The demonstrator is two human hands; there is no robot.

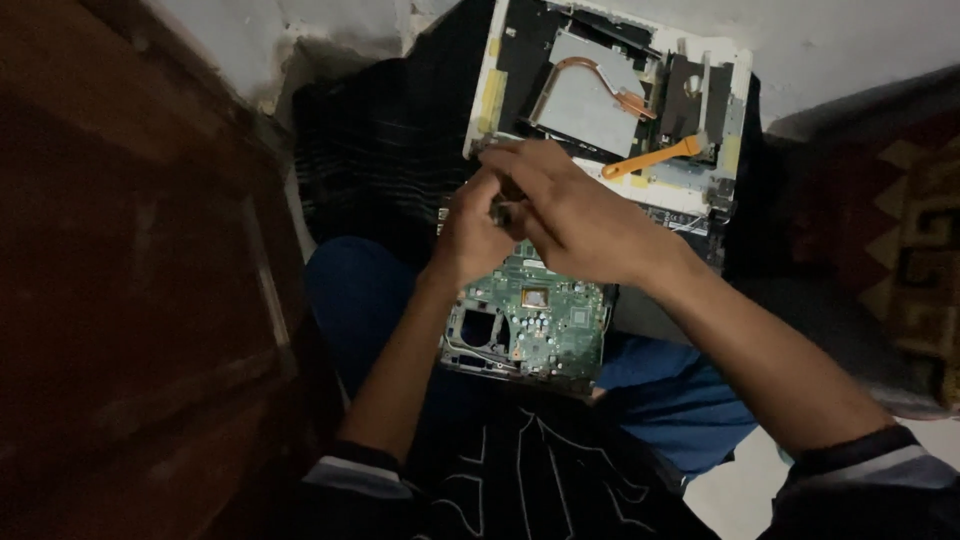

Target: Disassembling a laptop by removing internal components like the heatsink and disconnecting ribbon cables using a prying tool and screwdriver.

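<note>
A green circuit board (535, 325) rests on my lap, over my blue trousers. Both hands meet just above its far edge. My left hand (470, 235) is curled, fingers closed around a small dark part that I cannot make out. My right hand (570, 210) reaches across from the right, its fingertips pinching the same small part. Beyond the hands lies an opened white laptop case (490, 90) with a grey metal plate and a copper heat pipe (585, 70). An orange-handled tool (655, 158) lies on the case.
A dark wooden panel (130, 280) fills the left side. A black cloth (380, 150) lies under the laptop case. A patterned rug (915, 250) is at the right. Pale floor (850, 40) shows at the top right.
</note>
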